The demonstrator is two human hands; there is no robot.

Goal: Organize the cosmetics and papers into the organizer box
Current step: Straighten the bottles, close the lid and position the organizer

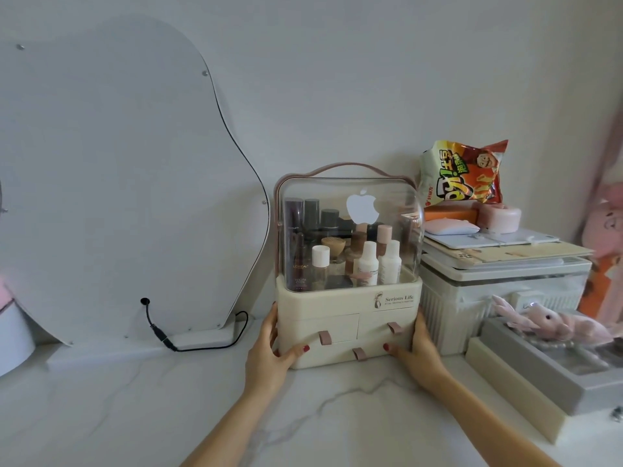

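Observation:
A cream organizer box point(350, 301) with a clear domed lid point(397, 203) and a pink handle stands on the white marble counter against the wall. Behind the shut lid stand several cosmetic bottles point(367, 264), dark ones at the back and white ones in front. Its front drawers with pink pull tabs are closed. My left hand point(273, 352) grips the box's lower left corner, thumb on the front. My right hand point(418, 348) grips the lower right corner the same way. No loose papers show on the counter.
A curved white mirror panel point(118, 183) with a black cable point(202, 345) leans at the left. Right of the box sit a white ribbed bin point(499, 298) stacked with flat items, a snack bag point(465, 173), a grey tray point(539, 372) and a pink plush point(553, 321).

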